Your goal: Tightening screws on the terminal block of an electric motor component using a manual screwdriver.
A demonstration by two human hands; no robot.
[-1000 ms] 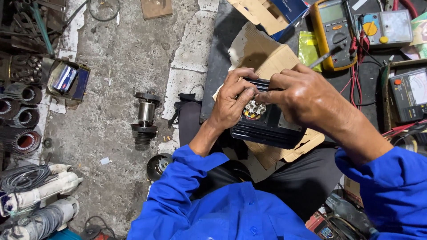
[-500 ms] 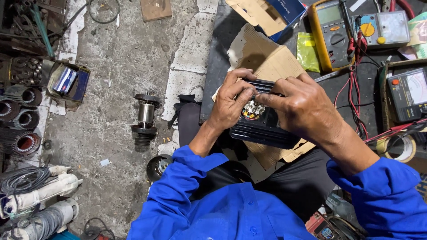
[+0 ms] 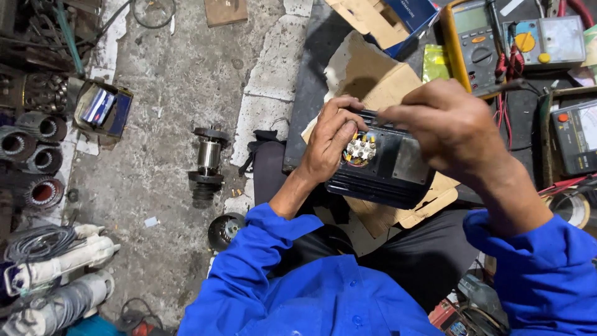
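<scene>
Motor [image 3: 382, 165] is gripped by the left hand [image 3: 329, 146] beside its terminals [image 3: 360, 149]; the right hand [image 3: 448, 127], pinched closed above, should be kept steady.

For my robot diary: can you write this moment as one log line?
left hand: holds black motor | right hand: raised above it | terminals: exposed | rotor: on floor

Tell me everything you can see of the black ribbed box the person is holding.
The black motor housing looks like finned metal and lies on its side on torn cardboard in the person's lap. Its open terminal patch shows metal studs with coloured wires. The left hand grips its end; the right hand hovers over its top.
</scene>
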